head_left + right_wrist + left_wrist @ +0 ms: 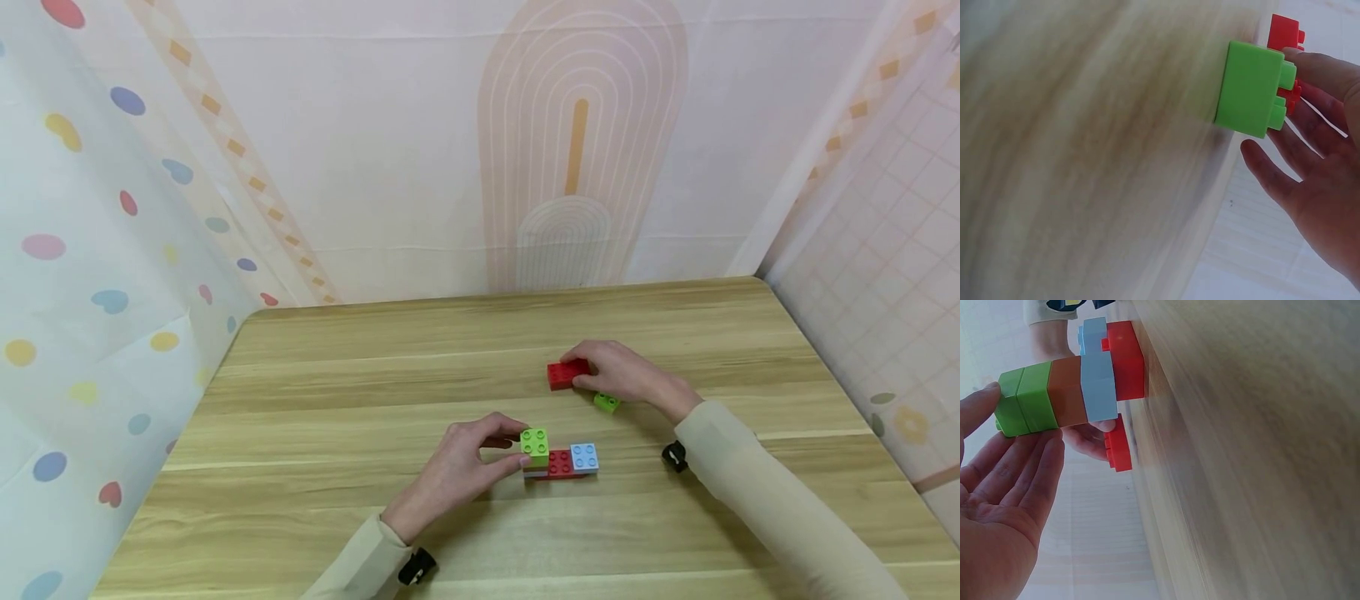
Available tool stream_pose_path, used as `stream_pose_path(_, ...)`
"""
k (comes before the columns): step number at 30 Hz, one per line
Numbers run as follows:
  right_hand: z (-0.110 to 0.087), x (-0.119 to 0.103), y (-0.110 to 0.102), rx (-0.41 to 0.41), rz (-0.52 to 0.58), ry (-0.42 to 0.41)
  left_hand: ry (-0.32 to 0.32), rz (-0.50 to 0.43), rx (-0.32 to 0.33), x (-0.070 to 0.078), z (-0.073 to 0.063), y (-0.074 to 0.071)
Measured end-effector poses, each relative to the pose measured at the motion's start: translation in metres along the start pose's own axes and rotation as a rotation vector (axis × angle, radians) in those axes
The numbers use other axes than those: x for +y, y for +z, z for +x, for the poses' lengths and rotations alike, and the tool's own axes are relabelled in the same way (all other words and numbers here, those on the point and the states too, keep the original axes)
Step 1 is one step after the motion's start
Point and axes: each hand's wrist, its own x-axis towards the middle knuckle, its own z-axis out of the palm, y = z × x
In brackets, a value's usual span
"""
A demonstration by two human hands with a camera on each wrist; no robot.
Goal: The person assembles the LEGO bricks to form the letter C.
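My left hand point(467, 457) pinches the green bricks point(535, 446) at the top of a small tower, thumb on one side and fingers on the other. Below them in the left wrist view come a brown brick point(1066, 392) and a light blue brick point(1099, 387), on a long red brick point(1126, 362). A second light blue brick point(584, 457) sits on the red base's right end. Farther back, my right hand point(622, 372) holds a separate red brick point(560, 377) between thumb and fingers. Close by that hand is a loose green brick point(1249, 89), studs facing up.
Everything stands on a wood-grain table point(360, 400). Patterned cloth point(390, 150) hangs behind it and along both sides. A black wrist strap piece point(417, 567) shows by the left sleeve, another point(675, 457) by the right sleeve.
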Motion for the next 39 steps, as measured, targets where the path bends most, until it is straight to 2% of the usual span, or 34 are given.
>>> stream_pose_path(10, -0.009, -0.006, -0.005, 0.051, 0.048, -0.026, -0.006, -0.004, -0.001, 0.000, 0.000, 0.000)
stream_pose_path(24, -0.024, -0.015, -0.008, 0.114, 0.040, -0.084, -0.008, -0.011, 0.001, 0.000, 0.000, -0.001)
stream_pose_path(31, -0.033, -0.024, -0.009, 0.134, 0.036, -0.106, 0.022, -0.012, 0.013, -0.002, 0.000, -0.001)
stream_pose_path(39, -0.042, -0.031, -0.008, 0.173, 0.026, -0.134, 0.023, -0.007, 0.015, -0.003, 0.000, -0.001)
